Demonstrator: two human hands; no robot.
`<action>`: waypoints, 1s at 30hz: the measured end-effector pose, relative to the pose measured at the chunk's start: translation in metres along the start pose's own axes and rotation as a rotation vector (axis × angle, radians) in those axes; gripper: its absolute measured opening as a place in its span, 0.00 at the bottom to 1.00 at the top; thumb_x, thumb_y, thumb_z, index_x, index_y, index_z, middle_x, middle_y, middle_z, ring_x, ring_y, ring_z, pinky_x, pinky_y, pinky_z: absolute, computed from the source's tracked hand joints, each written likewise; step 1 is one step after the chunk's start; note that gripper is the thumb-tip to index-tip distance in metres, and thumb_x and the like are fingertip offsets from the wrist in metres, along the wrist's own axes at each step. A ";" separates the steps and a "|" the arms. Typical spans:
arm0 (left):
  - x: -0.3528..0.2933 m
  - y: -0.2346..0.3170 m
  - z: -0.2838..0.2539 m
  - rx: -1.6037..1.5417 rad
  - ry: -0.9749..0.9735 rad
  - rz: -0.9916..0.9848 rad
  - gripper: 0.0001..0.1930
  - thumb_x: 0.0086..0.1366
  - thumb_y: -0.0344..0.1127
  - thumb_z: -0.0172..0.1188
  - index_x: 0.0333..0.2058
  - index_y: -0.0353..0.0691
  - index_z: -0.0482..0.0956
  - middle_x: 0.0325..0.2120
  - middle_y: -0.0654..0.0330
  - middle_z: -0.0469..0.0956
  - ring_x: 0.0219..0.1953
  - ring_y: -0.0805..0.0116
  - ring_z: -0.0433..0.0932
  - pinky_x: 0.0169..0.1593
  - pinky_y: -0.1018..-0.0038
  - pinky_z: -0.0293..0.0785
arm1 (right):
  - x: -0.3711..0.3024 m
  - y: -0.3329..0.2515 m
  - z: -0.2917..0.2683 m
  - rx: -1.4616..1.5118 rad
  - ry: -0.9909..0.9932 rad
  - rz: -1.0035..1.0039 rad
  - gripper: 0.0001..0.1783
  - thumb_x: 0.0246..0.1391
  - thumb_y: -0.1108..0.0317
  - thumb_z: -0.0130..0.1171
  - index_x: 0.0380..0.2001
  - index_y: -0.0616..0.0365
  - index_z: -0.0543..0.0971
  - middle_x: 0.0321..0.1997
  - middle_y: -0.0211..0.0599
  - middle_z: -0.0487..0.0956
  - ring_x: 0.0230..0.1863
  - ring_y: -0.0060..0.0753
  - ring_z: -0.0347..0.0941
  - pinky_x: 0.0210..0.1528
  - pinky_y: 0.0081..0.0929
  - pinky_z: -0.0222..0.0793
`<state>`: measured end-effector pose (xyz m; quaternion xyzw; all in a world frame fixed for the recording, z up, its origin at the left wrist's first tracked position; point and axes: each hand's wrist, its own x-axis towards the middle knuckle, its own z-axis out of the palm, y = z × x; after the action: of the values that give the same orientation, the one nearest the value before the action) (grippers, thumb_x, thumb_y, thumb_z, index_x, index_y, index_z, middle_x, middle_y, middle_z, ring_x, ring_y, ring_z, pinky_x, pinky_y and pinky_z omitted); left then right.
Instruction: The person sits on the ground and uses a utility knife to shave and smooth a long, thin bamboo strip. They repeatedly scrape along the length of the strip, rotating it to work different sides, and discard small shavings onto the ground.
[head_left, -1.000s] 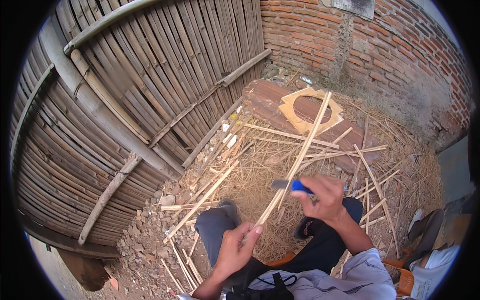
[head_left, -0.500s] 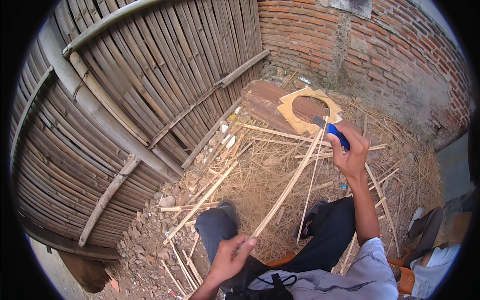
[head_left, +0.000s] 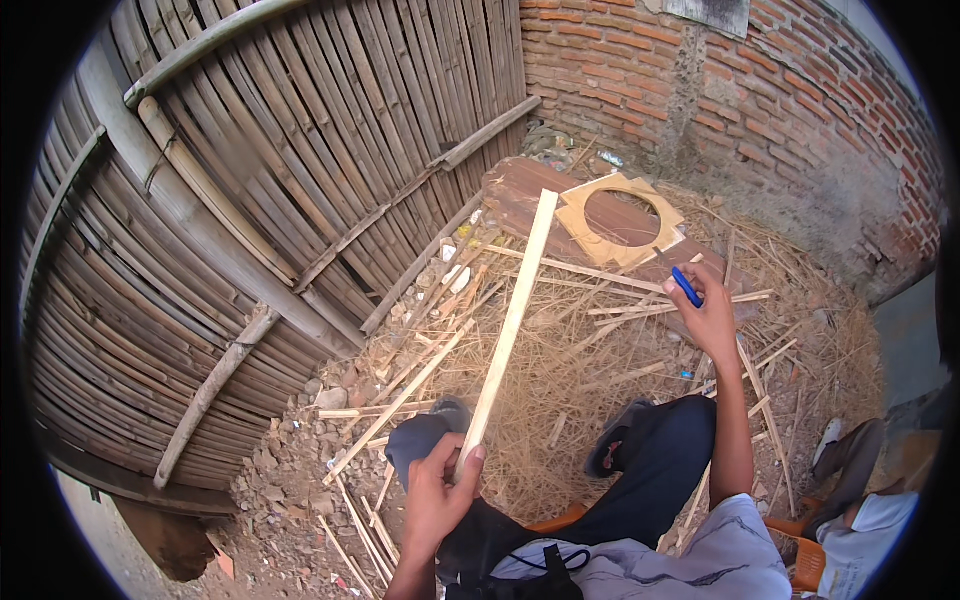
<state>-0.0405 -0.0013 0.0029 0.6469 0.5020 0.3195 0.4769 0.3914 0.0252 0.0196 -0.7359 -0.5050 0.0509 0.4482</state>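
Observation:
My left hand [head_left: 440, 490] is closed around the lower end of a long, flat, pale bamboo strip [head_left: 510, 325]. The strip slants up and away, its far end over a brown board. In my right hand [head_left: 708, 310] is a knife [head_left: 686, 287] with a blue handle, gripped between thumb and fingers. Its thin blade points up and to the left, seen nearly edge-on and apart from the strip. Beyond the knife lies a tan panel [head_left: 578, 225] with a large round hole, resting on the brown board [head_left: 515, 195].
Loose strips [head_left: 400, 410] and shavings [head_left: 540, 385] litter the ground around my legs. A bamboo fence [head_left: 260, 190] stands on the left, a brick wall [head_left: 610, 60] at the back. Another person's leg [head_left: 845, 455] and an orange chair [head_left: 810, 560] show at lower right.
The knife has come off the strip's far end and moved slightly down and right. The strip has swung left, its flat face now showing. A thin sliver beside it no longer shows there.

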 end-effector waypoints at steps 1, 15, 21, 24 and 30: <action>0.005 0.004 0.003 0.008 -0.025 0.007 0.08 0.78 0.34 0.61 0.40 0.33 0.80 0.18 0.64 0.80 0.20 0.80 0.78 0.25 0.79 0.73 | -0.007 -0.008 0.005 0.132 -0.036 -0.007 0.25 0.64 0.54 0.70 0.55 0.61 0.82 0.34 0.37 0.86 0.37 0.25 0.81 0.40 0.28 0.73; 0.025 0.020 0.034 0.127 -0.283 0.112 0.09 0.78 0.34 0.61 0.44 0.32 0.78 0.19 0.58 0.81 0.22 0.72 0.85 0.26 0.75 0.74 | -0.057 -0.079 0.054 0.790 -0.420 0.121 0.21 0.64 0.68 0.72 0.56 0.68 0.81 0.45 0.37 0.86 0.45 0.24 0.83 0.53 0.26 0.78; 0.030 0.024 0.050 -0.056 -0.230 0.133 0.09 0.80 0.36 0.58 0.47 0.35 0.78 0.17 0.56 0.77 0.18 0.67 0.81 0.25 0.68 0.71 | -0.058 -0.080 0.065 0.872 -0.435 0.067 0.19 0.63 0.67 0.74 0.52 0.67 0.83 0.44 0.34 0.86 0.44 0.22 0.82 0.52 0.25 0.78; 0.028 0.024 0.056 -0.013 -0.182 0.098 0.09 0.80 0.36 0.57 0.48 0.36 0.80 0.17 0.58 0.75 0.17 0.70 0.76 0.25 0.68 0.70 | -0.058 -0.081 0.065 0.870 -0.426 0.042 0.19 0.63 0.67 0.74 0.52 0.67 0.83 0.44 0.34 0.86 0.45 0.21 0.81 0.51 0.24 0.78; 0.029 0.022 0.053 -0.032 -0.262 0.123 0.12 0.80 0.35 0.57 0.54 0.35 0.81 0.20 0.57 0.74 0.20 0.73 0.71 0.28 0.68 0.68 | -0.059 -0.089 0.059 0.879 -0.436 0.097 0.20 0.64 0.65 0.72 0.54 0.65 0.83 0.42 0.31 0.85 0.45 0.19 0.80 0.49 0.23 0.77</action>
<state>0.0231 0.0098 0.0040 0.7049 0.3896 0.2689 0.5282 0.2695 0.0220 0.0254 -0.4718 -0.4831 0.4329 0.5972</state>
